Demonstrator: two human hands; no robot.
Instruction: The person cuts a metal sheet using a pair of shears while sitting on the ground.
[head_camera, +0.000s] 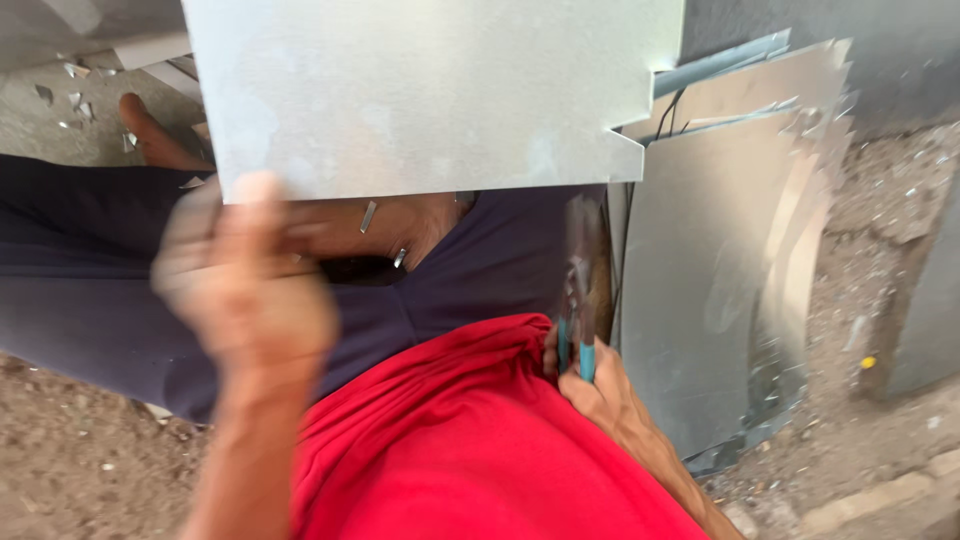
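A large grey metal sheet (420, 90) with a notch cut at its lower right corner fills the top of the head view. My left hand (245, 280), blurred, grips its lower left edge with the thumb on the face. My right hand (590, 385) rests by my red shirt and holds tin snips (578, 300) with teal handles, their blades pointing up toward the sheet's lower right edge. The snips are blurred and stand just below the sheet.
I sit on dusty ground with dark trousers (90, 280) and a bare foot (150, 135) stretched to the left. A stack of cut metal sheets (720, 270) lies on the right. Small metal offcuts (75, 100) lie at the top left.
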